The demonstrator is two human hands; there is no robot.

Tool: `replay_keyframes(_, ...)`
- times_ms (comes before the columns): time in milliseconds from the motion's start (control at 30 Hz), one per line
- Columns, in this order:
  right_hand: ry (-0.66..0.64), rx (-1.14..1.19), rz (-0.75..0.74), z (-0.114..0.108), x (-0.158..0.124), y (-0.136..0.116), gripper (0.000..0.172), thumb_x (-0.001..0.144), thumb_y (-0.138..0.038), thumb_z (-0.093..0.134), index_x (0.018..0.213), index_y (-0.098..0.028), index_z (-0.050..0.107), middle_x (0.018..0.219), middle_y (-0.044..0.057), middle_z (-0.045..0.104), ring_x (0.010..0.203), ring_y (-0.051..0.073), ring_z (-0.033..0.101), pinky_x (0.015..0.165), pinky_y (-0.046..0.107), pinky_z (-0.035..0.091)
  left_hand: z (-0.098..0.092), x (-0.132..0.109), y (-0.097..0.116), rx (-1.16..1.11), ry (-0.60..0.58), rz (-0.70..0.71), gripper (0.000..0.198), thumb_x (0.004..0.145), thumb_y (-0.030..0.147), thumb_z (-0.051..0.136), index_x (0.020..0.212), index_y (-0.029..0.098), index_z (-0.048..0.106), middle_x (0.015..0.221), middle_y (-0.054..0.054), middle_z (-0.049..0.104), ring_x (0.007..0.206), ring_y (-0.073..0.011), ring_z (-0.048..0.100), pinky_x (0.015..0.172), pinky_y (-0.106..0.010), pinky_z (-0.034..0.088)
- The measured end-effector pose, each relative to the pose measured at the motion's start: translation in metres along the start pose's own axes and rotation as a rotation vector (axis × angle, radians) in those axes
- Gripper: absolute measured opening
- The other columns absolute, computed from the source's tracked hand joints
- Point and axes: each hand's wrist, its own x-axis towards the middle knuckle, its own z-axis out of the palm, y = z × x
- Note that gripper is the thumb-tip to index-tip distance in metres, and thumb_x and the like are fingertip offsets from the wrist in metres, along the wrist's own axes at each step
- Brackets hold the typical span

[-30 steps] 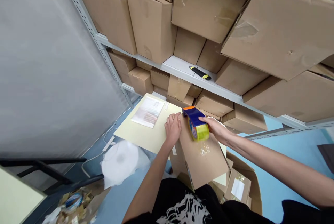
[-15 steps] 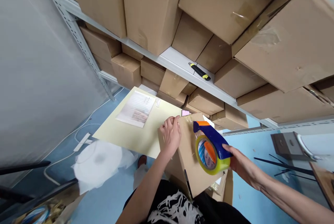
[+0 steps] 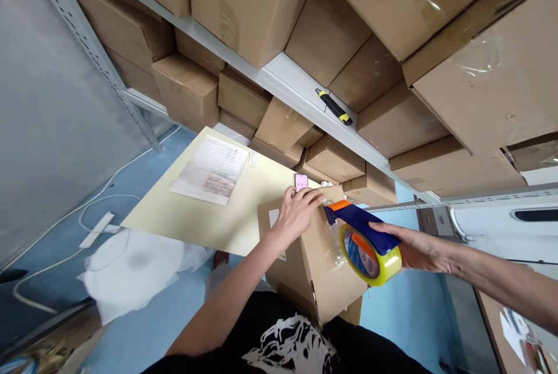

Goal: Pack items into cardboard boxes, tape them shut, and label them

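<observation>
The person's left hand [image 3: 297,215] is open, its fingers spread and resting on the far end of a cardboard box [image 3: 311,266]. The right hand [image 3: 421,249] is closed around the grip of a blue packing-tape dispenser [image 3: 361,226], which has an orange tip. Its yellow-tinted tape roll [image 3: 370,258] sits at the box's right side, and a strip of clear tape [image 3: 335,252] glints on the box's top, next to the dispenser.

The box stands at lower centre, just in front of the person's black T-shirt [image 3: 288,345] with its white print, and its far end overlaps a pale yellow board [image 3: 204,217]. On that board, left of the hands, lies a printed paper sheet [image 3: 209,169]. Just beyond the left hand is a small pink-lit object [image 3: 300,182], too small to identify.

At lower left, white plastic wrap [image 3: 131,272] and a white cable [image 3: 52,252] lie on the blue floor. Across the top, a yellow-and-black utility knife [image 3: 335,107] rests on a metal shelf [image 3: 283,75] among stacked cardboard cartons [image 3: 479,78].
</observation>
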Motion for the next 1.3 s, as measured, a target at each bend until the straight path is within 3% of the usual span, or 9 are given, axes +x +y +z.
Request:
replay_keyframes(200, 0.035, -0.132, 0.023, 0.002, 0.000, -0.013, 0.054, 0.078, -0.057, 0.059, 0.114, -0.018, 0.058, 0.113, 0.012, 0.067, 0.096, 0.023, 0.067, 0.084, 0.038, 0.053, -0.015, 0.045, -0.014, -0.062, -0.197, 0.104, 0.049, 0.086, 0.011, 0.038, 0.124, 0.038, 0.054, 0.109, -0.004, 0.056, 0.110, -0.0201, 0.044, 0.093, -0.034, 0.032)
replay_keyframes(333, 0.043, -0.168, 0.018, -0.001, -0.001, -0.012, 0.057, 0.077, -0.062, 0.057, 0.115, -0.018, 0.058, 0.112, 0.012, 0.068, 0.099, 0.025, 0.066, 0.082, 0.038, 0.053, -0.009, 0.073, -0.020, -0.138, -0.336, 0.217, 0.039, 0.084, 0.019, 0.045, 0.110, 0.042, 0.063, 0.114, 0.000, 0.049, 0.109, -0.0176, 0.044, 0.091, -0.030, 0.034)
replay_keyframes(567, 0.069, -0.105, 0.010, -0.002, -0.010, -0.016, 0.059, 0.076, -0.062, 0.058, 0.115, -0.019, 0.058, 0.106, 0.013, 0.069, 0.096, 0.026, 0.067, 0.079, 0.041, 0.054, -0.003, 0.098, -0.022, -0.215, -0.533, 0.107, 0.026, 0.084, 0.041, 0.046, 0.103, 0.039, 0.063, 0.105, 0.000, 0.050, 0.102, -0.0177, 0.050, 0.084, -0.028, 0.039)
replay_keyframes(767, 0.113, -0.008, -0.011, -0.010, -0.008, -0.012, 0.055, 0.077, -0.058, 0.060, 0.113, -0.017, 0.057, 0.103, 0.013, 0.069, 0.087, 0.024, 0.068, 0.079, 0.041, 0.054, 0.003, 0.098, -0.023, -0.179, -0.413, 0.133, 0.017, 0.084, 0.035, 0.045, 0.089, 0.029, 0.061, 0.102, 0.001, 0.052, 0.099, -0.0157, 0.053, 0.080, -0.026, 0.038)
replay_keyframes(1033, 0.171, -0.050, 0.032, -0.018, 0.012, -0.017, 0.054, 0.075, -0.062, 0.058, 0.103, -0.016, 0.059, 0.093, 0.013, 0.069, 0.079, 0.025, 0.068, 0.071, 0.044, 0.055, 0.007, 0.093, -0.015, -0.116, -0.348, 0.194, 0.016, 0.086, 0.026, 0.043, 0.088, 0.025, 0.059, 0.104, 0.001, 0.056, 0.101, -0.0156, 0.053, 0.079, -0.026, 0.037)
replay_keyframes(1300, 0.141, 0.045, 0.030, -0.045, -0.006, -0.012, 0.054, 0.079, -0.060, 0.053, 0.110, -0.015, 0.055, 0.094, 0.014, 0.069, 0.083, 0.026, 0.068, 0.072, 0.048, 0.055, 0.015, 0.090, -0.022, -0.044, -0.273, 0.242, 0.018, 0.088, 0.026, 0.041, 0.093, 0.025, 0.059, 0.107, -0.001, 0.057, 0.099, -0.0160, 0.053, 0.077, -0.027, 0.037)
